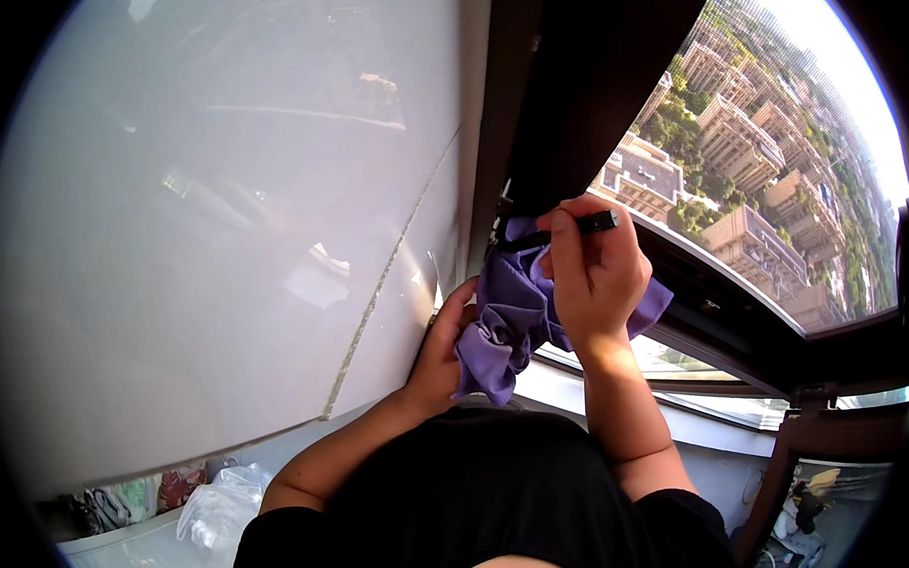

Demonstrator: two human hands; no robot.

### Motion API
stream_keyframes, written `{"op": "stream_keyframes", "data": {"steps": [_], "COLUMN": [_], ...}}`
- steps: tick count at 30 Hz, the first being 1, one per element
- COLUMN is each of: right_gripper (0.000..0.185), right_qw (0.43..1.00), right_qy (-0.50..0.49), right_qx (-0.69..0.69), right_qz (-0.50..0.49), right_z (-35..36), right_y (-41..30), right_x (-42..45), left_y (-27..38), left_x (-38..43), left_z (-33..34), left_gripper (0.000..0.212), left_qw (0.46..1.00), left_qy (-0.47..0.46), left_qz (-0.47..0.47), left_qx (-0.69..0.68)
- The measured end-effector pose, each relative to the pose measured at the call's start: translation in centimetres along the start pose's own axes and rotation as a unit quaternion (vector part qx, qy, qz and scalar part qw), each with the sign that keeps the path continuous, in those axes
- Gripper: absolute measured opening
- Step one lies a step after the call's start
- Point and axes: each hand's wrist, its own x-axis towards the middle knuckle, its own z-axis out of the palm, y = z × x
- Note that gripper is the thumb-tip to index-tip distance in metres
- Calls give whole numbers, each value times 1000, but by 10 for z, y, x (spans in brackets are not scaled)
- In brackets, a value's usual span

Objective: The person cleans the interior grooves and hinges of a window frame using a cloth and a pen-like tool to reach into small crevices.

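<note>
My right hand (597, 271) is closed around a slim black handle (596, 222), whose squared end sticks out to the right past my fingers. The other end runs left over a purple cloth (511, 282) and meets the dark window frame area; I cannot tell what the handle belongs to. Bunched folds of the cloth hang down below the handle, and one corner shows to the right behind my wrist. My left hand (438, 352) is at the cloth's left side, beside the white wall panel, and grips its edge. Its fingertips are partly hidden by the folds.
A glossy white panel (236, 254) with a narrow seam rises on my left. To the right are a dark window frame (757, 352) and a screened window onto tall buildings (742, 139) far below. Clear plastic bags (226, 506) lie at lower left. Another brown frame (766, 498) stands at lower right.
</note>
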Motion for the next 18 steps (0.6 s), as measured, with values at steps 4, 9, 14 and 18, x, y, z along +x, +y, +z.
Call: {"op": "stream_keyframes", "data": {"steps": [4,9,14,18], "right_gripper": [12,15,13,13], "right_qw": [984,954,969,965], "right_qy": [-63,-160,-203,-222], "right_qx": [118,212,93,90], "right_qz": [115,142,101,102], "right_z": [-11,-28,-37,-38], "right_y": [-3,-7,-6,-6], "right_x": [3,13,21,23], "left_y": [-2,-3,-2,-2], "left_x": [-2,-2,-2,-2], "left_z": [-2,-3,-2,-3], "left_gripper": [79,79,78,78], "left_qw": [1000,999,998,998], "left_qy": [2,3,8,3], "left_qz": [-18,-24,-36,-35], "left_qx": [-24,-23,-44,-53]}}
